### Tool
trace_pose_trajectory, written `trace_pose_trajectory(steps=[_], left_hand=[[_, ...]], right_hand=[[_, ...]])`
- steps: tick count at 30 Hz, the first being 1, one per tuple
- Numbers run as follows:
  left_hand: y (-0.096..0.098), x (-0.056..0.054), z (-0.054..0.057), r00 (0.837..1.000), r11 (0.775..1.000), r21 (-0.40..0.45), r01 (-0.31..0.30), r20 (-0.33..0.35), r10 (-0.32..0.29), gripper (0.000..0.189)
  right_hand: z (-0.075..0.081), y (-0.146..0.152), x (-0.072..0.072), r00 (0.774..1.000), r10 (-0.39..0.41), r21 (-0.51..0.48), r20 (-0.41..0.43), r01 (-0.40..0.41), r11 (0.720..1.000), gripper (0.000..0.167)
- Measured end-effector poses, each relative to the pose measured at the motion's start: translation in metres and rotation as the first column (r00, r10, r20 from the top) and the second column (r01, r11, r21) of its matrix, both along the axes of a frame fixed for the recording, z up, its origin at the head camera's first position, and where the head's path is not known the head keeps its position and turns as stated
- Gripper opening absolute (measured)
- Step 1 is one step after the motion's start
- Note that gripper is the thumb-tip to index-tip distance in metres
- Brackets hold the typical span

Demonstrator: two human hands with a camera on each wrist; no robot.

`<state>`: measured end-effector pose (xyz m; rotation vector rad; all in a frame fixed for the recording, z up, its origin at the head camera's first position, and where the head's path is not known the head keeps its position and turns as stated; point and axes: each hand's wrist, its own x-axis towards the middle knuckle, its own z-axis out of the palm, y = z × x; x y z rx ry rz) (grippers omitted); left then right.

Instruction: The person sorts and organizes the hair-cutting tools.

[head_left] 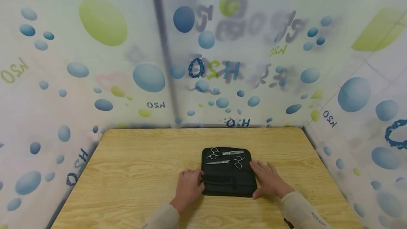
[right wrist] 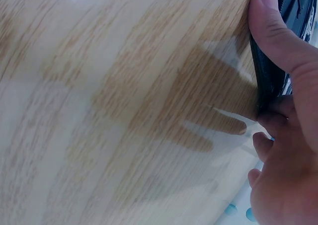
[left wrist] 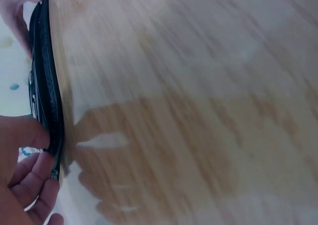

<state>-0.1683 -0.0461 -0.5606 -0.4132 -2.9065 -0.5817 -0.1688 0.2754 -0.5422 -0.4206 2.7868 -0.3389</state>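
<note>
A black scissors case (head_left: pixel 219 172) lies on the wooden table, its inner side facing up. Two pairs of silver hairdressing scissors are in its far half: the upper scissors (head_left: pixel 214 153) have their finger rings on the left, the lower scissors (head_left: pixel 238 162) on the right. My left hand (head_left: pixel 190 186) pinches the case's left edge; thumb and bent fingers meet at that edge in the left wrist view. Along the right edge rests my right hand (head_left: pixel 270 179), fingers fairly straight, thumb (right wrist: pixel 276 34) against the near corner.
The light wooden table (head_left: pixel 143 158) stretches around the case on all sides. Behind and beside it hang pale walls (head_left: pixel 149 77) printed with blue and green drops and lettering. Beige sleeves (head_left: pixel 302 207) cover both forearms.
</note>
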Motion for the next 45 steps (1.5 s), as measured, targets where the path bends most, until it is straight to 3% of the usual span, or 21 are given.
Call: trace_pose_trajectory(steps=[6,16,23,34,39,45], left_hand=[[0.002,0.001,0.002,0.999,0.999,0.012,-0.032,0.032,0.031,0.023],[-0.004,-0.002,-0.001,0.999,0.999,-0.013,0.049,-0.012,-0.049,0.014],[-0.008,-0.002,0.002,0.996,0.996,-0.021,0.086,0.022,-0.085,0.004],[-0.011,-0.009,0.005,0.993,0.994,0.006,0.110,0.052,-0.110,0.008],[-0.015,-0.016,0.006,0.997,0.997,0.027,0.075,0.001,-0.075,0.009],[-0.018,-0.031,0.012,0.996,0.997,0.017,0.070,-0.048,-0.069,0.011]], right_hand=[[0.003,-0.002,0.002,1.000,-0.008,-0.007,0.004,0.008,1.000,0.123],[0.003,-0.001,0.002,1.000,-0.002,-0.005,-0.003,0.002,1.000,0.122],[0.003,-0.001,0.002,1.000,-0.003,-0.004,-0.004,0.003,1.000,0.123],[0.007,0.001,-0.001,0.999,0.015,0.003,0.037,-0.015,1.000,0.121],[0.015,0.007,-0.006,0.999,0.031,-0.046,0.013,-0.030,0.998,0.108],[0.020,0.014,-0.017,0.992,0.020,-0.004,-0.125,-0.021,1.000,0.073]])
